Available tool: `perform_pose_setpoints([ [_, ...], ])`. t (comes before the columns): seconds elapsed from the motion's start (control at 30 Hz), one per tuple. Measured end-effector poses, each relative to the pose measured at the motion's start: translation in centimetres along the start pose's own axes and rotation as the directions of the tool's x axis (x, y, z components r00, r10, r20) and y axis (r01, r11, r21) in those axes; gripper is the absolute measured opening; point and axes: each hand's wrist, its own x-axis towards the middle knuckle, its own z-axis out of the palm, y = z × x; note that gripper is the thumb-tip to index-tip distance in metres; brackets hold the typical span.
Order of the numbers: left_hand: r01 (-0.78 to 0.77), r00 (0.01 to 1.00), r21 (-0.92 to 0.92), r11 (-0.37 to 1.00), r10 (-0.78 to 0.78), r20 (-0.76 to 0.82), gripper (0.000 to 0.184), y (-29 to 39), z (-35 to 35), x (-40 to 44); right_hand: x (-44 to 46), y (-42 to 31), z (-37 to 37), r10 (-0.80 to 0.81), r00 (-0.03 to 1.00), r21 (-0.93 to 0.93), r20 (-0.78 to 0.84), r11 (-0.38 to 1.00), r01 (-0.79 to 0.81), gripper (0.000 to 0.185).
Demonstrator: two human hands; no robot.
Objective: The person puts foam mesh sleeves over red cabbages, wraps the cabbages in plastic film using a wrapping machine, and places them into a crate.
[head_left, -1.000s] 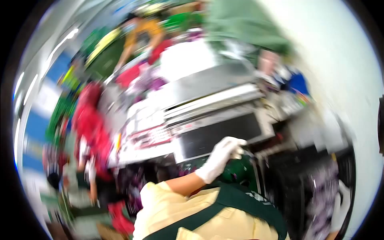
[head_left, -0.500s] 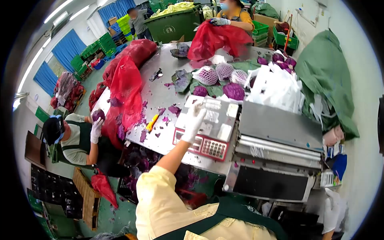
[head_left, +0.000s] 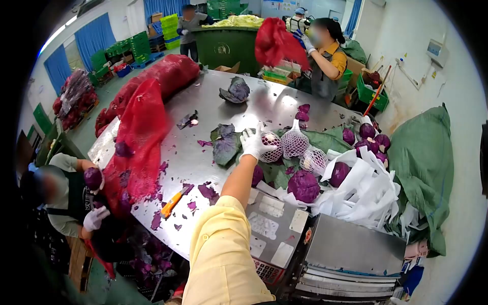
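Observation:
My left hand (head_left: 255, 144), in a white glove, reaches over the table with its fingers spread. It is at the left side of a red cabbage in white foam netting (head_left: 271, 147) and seems to touch it; I cannot see a closed grip. Two more netted cabbages (head_left: 295, 142) (head_left: 313, 161) stand to the right. A bare red cabbage (head_left: 304, 186) lies nearer me, and a dark outer leaf (head_left: 226, 146) is left of the hand. Below my forearm is the weighing scale (head_left: 269, 223), its red keypad partly hidden. My right hand is not in view.
An orange-handled knife (head_left: 173, 203) lies among purple scraps on the metal table (head_left: 203, 112). White netting (head_left: 361, 188) is heaped beside the wrapping machine (head_left: 356, 244). A co-worker at left holds a cabbage (head_left: 93, 179); another across the table lifts a red mesh sack (head_left: 279, 46).
My left hand has moved from the scale forward to the netted cabbages. My right hand has left the view at lower right. The co-worker across has raised the red sack off the table.

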Motion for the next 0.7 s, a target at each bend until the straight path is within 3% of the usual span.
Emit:
perform_pose_setpoints([
  [0.03,0.085,0.996,-0.024,0.996,-0.085,0.031,0.131,-0.2,1.1,0.2,0.8,-0.4,0.5,0.012,1.0,-0.002,0.009,1.0,-0.012,0.028],
  [0.1,0.073,0.991,-0.361,0.93,-0.028,0.129,0.126,-1.5,4.0,1.4,2.3,-1.8,1.1,-0.194,0.981,-0.128,-0.028,0.974,0.189,0.027],
  [0.17,0.117,0.993,-0.399,0.91,-0.101,0.06,0.12,-1.5,5.4,2.9,3.4,-1.7,1.6,-0.165,0.986,-0.134,0.001,0.977,0.163,0.026],
  [0.23,0.132,0.989,-0.605,0.785,-0.148,0.023,0.118,-2.2,7.2,3.8,4.2,-1.5,1.9,-0.123,0.992,-0.154,0.032,0.98,0.126,0.025],
  [0.27,0.122,0.982,-0.743,0.658,-0.188,-0.005,0.116,-3.0,8.6,3.5,4.3,-1.5,2.0,-0.101,0.994,-0.165,0.047,0.98,0.108,0.025],
  [0.3,0.115,0.969,-0.891,0.439,-0.249,0.003,0.102,-4.6,12.2,4.8,4.3,-1.5,2.0,-0.08,0.995,-0.176,0.061,0.98,0.089,0.025],
  [0.33,0.27,0.942,-0.936,0.223,-0.263,0.209,0.09,-3.9,9.3,2.9,4.2,-1.7,2.1,-0.08,0.995,-0.177,0.064,0.98,0.09,0.025],
  [0.37,0.417,0.884,-0.909,0.0,-0.231,0.406,0.079,-3.1,5.6,0.8,3.9,-2.1,2.3,-0.071,0.995,-0.137,0.064,0.987,0.079,0.025],
  [0.4,0.469,0.859,-0.874,-0.126,-0.164,0.485,0.06,-3.7,4.5,0.3,3.5,-2.5,2.3,-0.062,0.996,-0.097,0.065,0.993,0.068,0.024],
  [0.43,0.515,0.848,-0.802,-0.303,0.048,0.527,0.059,-6.9,8.7,3.1,3.2,-3.0,2.3,-0.062,0.996,-0.099,0.067,0.993,0.069,0.024],
  [0.5,0.49,0.86,-0.743,-0.456,0.115,0.497,0.062,-5.1,4.6,0.9,2.6,-3.9,2.1,-0.101,0.994,-0.124,0.042,0.987,0.105,0.024],
  [0.53,0.504,0.857,-0.726,-0.468,0.164,0.489,0.063,-3.9,1.5,-0.4,2.3,-2.9,2.5,-0.086,0.996,-0.113,0.029,0.99,0.089,0.024],
  [0.57,0.468,0.875,-0.771,-0.433,0.105,0.472,0.075,-2.9,-1.1,-1.7,2.3,-2.5,2.6,-0.092,0.995,-0.107,0.025,0.99,0.094,0.024],
  [0.63,0.464,0.881,-0.752,-0.469,0.331,0.337,0.069,-1.6,-4.6,-4.2,1.7,-1.8,2.5,-0.182,0.983,-0.027,0.03,0.983,0.182,0.024],
  [0.67,0.546,0.827,-0.688,-0.477,0.437,0.354,0.059,0.4,-7.6,-6.8,1.4,-2.0,2.2,-0.188,0.982,-0.022,0.026,0.982,0.188,0.024],
  [0.7,0.549,0.811,-0.719,-0.427,0.48,0.335,0.062,1.4,-9.3,-8.5,1.5,-2.9,2.0,-0.1,0.993,-0.007,0.061,0.995,0.1,0.025],
])
